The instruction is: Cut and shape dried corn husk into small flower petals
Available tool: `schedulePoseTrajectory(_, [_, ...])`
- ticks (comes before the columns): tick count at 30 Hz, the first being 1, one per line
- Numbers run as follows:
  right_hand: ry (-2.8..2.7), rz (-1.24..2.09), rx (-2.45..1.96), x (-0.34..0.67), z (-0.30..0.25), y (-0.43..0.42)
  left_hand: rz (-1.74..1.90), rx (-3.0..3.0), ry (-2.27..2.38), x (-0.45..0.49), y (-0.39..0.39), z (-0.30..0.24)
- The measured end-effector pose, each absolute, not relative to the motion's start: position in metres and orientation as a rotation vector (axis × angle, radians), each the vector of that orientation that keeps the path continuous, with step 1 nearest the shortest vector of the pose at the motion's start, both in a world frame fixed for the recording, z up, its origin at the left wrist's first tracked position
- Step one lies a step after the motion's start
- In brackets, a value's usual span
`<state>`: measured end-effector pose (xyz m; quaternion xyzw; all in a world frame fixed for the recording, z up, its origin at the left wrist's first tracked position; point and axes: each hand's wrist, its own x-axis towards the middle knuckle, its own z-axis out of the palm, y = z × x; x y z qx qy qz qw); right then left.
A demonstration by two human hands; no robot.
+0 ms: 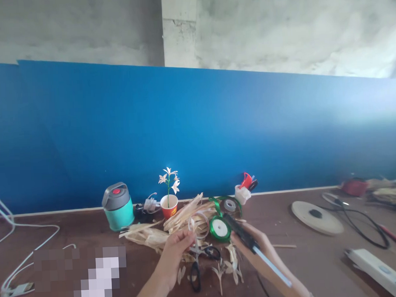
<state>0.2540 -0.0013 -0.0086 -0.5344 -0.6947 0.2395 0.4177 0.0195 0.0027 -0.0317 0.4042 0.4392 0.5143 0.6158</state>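
My right hand [250,242] is wrapped round a black glue gun [241,231], and a pale glue stick [273,267] juts from its rear. The fingertips of my left hand [179,248] are pinched together near the gun's front; what they hold is too small to make out. Just beyond them lie dry corn husks [187,212] and a ring of clear tape [206,224]. Scissors with black handles [195,275] lie spread under the left hand. Cut husk petals [234,263] and a small husk flower [219,274] are scattered between my arms.
Behind the husks stand a red paper cup [169,207] with a white-flowered stem [169,182], a teal flask [118,211] and a green ribbon spool [220,228]. To the right are a round lid [315,217], a power strip [380,269] and a black cable [365,211]. White cables [32,258] lie left.
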Motion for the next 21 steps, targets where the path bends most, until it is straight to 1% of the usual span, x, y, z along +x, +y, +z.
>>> schedulePoseTrajectory(1, [-1.742,0.672,-1.269,0.242,-0.01,-0.003,1.184,0.924,1.006,0.019,0.003,-0.031])
schedulePoseTrajectory(4, [-1.595,0.758,-1.241,0.218,-0.019,-0.007,1.185,0.917,0.999,0.018,0.003,-0.032])
schedulePoseTrajectory(8, [-1.562,0.883,-1.193,0.208,-0.03,-0.01,1.164,0.944,1.003,0.019,0.005,-0.036])
schedulePoseTrajectory(15, [-1.624,0.812,-1.202,0.202,-0.034,-0.014,1.128,0.944,1.011,0.022,0.003,-0.036])
schedulePoseTrajectory(21, [-1.826,0.725,-1.183,0.201,-0.026,-0.012,1.129,0.936,0.987,0.022,0.003,-0.036])
